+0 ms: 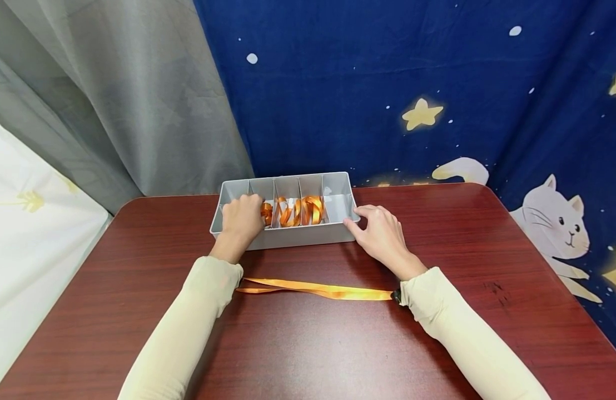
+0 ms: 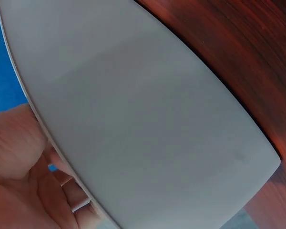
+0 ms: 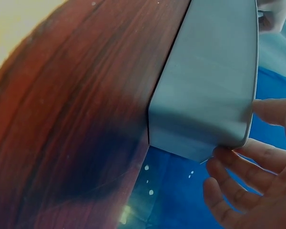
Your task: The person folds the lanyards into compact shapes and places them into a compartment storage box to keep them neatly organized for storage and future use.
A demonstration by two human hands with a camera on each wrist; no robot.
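Note:
A grey divided box [image 1: 303, 238] stands near the table's far edge. Looped orange ribbons [image 1: 314, 209] lie in its middle compartments. My left hand [image 1: 243, 219] reaches over the front rim at the left part of the box, beside an orange ribbon coil [image 1: 266, 211]. Its fingertips are down inside, hidden by the front wall in the left wrist view, and I cannot tell what they hold. My right hand [image 1: 383, 233] holds the front right corner, thumb at the front rim and fingers along the end wall [image 3: 200, 129]. The rightmost compartment shows no ribbon.
A long orange ribbon [image 1: 338, 292] lies across the dark red wooden table [image 1: 308, 344] in front of the box, between my two wrists. Behind the table hang a grey curtain [image 1: 153, 111] and a blue one [image 1: 338, 100] with stars and a cat.

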